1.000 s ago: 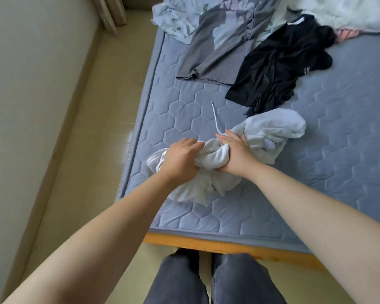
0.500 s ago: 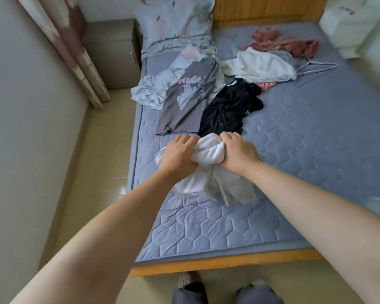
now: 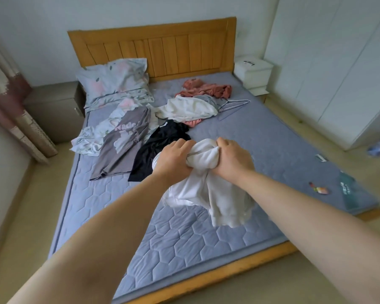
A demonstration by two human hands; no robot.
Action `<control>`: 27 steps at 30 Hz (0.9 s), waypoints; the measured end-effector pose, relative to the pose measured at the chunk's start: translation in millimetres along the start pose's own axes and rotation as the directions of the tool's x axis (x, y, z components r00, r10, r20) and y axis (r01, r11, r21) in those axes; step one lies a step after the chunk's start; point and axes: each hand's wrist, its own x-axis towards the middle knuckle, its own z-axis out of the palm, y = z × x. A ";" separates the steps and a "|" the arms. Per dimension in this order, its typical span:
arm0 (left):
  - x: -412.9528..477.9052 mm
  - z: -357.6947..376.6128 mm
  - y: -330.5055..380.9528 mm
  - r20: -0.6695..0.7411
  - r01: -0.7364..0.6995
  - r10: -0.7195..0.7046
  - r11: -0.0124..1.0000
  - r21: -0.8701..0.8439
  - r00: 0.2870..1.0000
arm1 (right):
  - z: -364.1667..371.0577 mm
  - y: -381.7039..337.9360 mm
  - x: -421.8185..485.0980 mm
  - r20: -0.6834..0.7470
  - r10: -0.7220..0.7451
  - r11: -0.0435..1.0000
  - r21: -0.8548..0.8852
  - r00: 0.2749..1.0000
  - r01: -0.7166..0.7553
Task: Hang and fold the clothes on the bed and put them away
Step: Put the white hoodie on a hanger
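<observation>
A bunched white garment [image 3: 208, 189] hangs above the blue quilted mattress [image 3: 272, 150]. My left hand [image 3: 173, 160] grips its top on the left and my right hand [image 3: 233, 157] grips it on the right, both with fingers curled into the cloth. Its loose lower part droops toward the mattress. Farther up the bed lie a black garment [image 3: 160, 143], a grey printed T-shirt [image 3: 123, 141], a cream-white garment [image 3: 189, 108], a rust-pink garment [image 3: 206, 88] and a wire hanger [image 3: 233, 105].
A floral pillow [image 3: 114, 80] and floral sheet [image 3: 90, 137] lie at the bed's head, left. A grey nightstand [image 3: 53, 108] and curtain [image 3: 9, 106] stand left; a white box [image 3: 252, 71] and white wardrobe [image 3: 338, 73] stand right. Wooden bed frame edge [image 3: 228, 273] runs below.
Both hands have lifted the white garment off the mattress and carried it up and rightward. The view has tilted up, so the whole bed and headboard now show.
</observation>
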 end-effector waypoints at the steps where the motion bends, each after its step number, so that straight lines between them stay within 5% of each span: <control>1: 11.4 10.3 17.5 -0.012 -0.017 0.017 1.000 -0.004 1.000 | -10.7 21.2 -3.4 -0.019 0.007 1.000 -0.008 1.000 -0.007; 12: 151.4 106.9 161.9 -0.144 -0.098 0.089 0.993 -0.058 0.986 | -105.5 214.2 14.9 -0.189 0.028 0.999 -0.032 0.982 -0.035; 22: 382.6 241.7 288.5 -0.273 -0.185 0.144 0.974 -0.129 0.951 | -201.6 450.7 126.0 -0.225 0.092 0.984 -0.130 0.970 -0.124; 27: 429.7 274.5 331.1 -0.348 -0.204 0.135 0.965 -0.168 0.928 | -227.6 509.0 135.4 -0.248 0.046 0.977 -0.189 0.968 -0.095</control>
